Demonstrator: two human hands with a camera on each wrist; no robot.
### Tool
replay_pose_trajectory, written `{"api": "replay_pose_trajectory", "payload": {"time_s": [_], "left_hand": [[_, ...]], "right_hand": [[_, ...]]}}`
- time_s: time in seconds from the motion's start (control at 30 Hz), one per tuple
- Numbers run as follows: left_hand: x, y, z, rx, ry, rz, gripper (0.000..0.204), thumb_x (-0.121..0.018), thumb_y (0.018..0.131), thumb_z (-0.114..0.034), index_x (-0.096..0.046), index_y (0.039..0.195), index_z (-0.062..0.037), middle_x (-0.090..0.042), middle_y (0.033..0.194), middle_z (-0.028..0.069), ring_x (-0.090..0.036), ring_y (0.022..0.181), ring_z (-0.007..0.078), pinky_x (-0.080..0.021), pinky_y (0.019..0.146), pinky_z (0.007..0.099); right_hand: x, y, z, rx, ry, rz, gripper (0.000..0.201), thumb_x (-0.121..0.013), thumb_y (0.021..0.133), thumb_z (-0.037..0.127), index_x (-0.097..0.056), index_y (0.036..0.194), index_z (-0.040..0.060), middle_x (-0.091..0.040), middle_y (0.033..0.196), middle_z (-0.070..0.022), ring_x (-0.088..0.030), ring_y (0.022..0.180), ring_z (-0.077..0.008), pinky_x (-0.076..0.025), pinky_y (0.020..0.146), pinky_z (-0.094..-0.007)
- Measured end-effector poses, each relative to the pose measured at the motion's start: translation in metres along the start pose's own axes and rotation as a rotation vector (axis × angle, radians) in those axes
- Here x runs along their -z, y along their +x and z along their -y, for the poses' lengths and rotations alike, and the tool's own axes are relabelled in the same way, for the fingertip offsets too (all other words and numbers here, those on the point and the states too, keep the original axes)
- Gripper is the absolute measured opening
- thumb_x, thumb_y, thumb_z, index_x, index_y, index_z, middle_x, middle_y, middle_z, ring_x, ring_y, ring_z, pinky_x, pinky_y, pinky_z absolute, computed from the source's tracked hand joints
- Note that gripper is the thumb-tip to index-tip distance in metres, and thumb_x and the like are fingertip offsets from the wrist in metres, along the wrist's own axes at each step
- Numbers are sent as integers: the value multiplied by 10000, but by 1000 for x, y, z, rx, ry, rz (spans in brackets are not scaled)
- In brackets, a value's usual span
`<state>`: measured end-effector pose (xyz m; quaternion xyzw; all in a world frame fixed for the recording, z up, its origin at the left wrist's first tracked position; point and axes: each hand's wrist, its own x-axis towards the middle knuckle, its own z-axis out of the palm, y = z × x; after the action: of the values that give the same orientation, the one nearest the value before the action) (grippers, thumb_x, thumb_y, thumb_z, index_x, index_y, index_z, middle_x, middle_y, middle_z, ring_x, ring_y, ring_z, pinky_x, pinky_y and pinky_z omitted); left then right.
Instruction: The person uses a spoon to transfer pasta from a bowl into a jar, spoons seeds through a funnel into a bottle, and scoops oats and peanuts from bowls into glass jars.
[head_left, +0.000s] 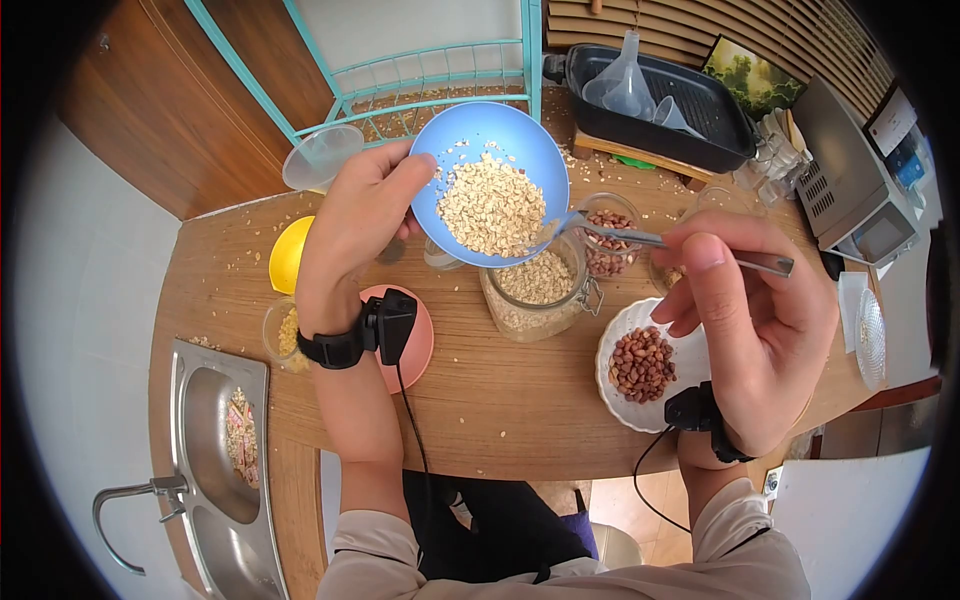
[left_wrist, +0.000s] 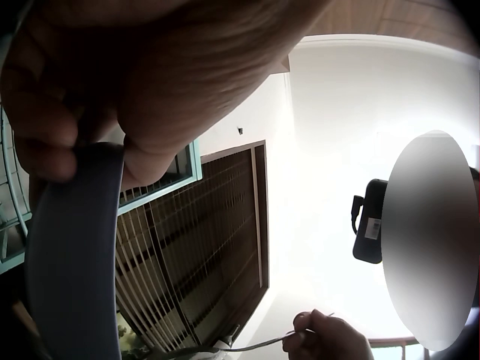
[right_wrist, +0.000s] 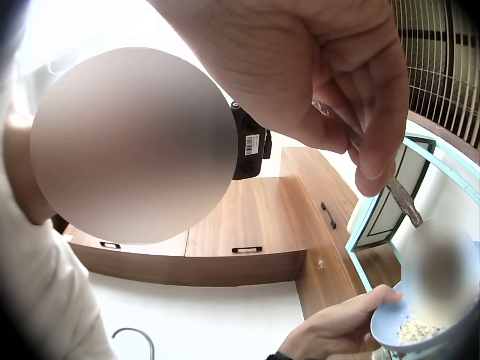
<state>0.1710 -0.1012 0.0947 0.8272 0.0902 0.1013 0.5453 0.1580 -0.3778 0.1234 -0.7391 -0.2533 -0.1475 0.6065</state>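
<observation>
My left hand (head_left: 355, 215) grips a blue bowl (head_left: 432, 205) by its left rim, thumb on the inside edge. The bowl is tilted, with rolled oats (head_left: 490, 205) gathered in its lower part. In my right hand (head_left: 755, 320), fingers and thumb pinch the handle of a metal spoon (head_left: 640, 236). The spoon's head reaches the bowl's right rim, beside the oats. Below the bowl stands a glass clip-top jar (head_left: 520, 318) with more oats, its mouth partly hidden by the bowl. The left wrist view shows the bowl (left_wrist: 75, 255) edge-on between fingers and thumb.
A white fluted dish (head_left: 612, 392) of peanuts sits below the right hand. A jar of peanuts (head_left: 612, 262), a pink plate (head_left: 420, 350) and a yellow bowl (head_left: 288, 258) stand around. Behind are a black pan (head_left: 660, 125) with funnels and a turquoise rack (head_left: 430, 60); a sink (head_left: 190, 400) lies left.
</observation>
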Motion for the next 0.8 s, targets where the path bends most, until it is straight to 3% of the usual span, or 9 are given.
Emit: {"api": "replay_pose_trajectory", "payload": {"time_s": [0.2,0.73,0.8], "left_hand": [[1,1,2,21,1,-31,262,-582,942,-288,-676,933,-44,-584,692,-30,-488,560,45,-389,498,207],[-10,2,-2,-3,-46,-46,282,-591,936,-322,-651,800,-83,-553,659,-66,-426,556,22,-304,485,205],[-11,0,-7,22,-42,-41,353,-581,949,-305,-679,912,32,-601,720,-22,-476,633,52,-388,579,242]], "right_hand": [[-3,3,-2,-16,21,-14,156,-632,945,100,-667,969,-49,-694,850,-121,-613,586,-115,-457,498,-201],[1,4,-6,18,-146,152,122,-655,923,74,-685,946,-42,-692,877,-110,-633,607,-111,-474,500,-191],[1,4,-6,22,-138,152,120,-657,921,74,-686,941,-40,-690,876,-112,-635,608,-112,-475,500,-191]]}}
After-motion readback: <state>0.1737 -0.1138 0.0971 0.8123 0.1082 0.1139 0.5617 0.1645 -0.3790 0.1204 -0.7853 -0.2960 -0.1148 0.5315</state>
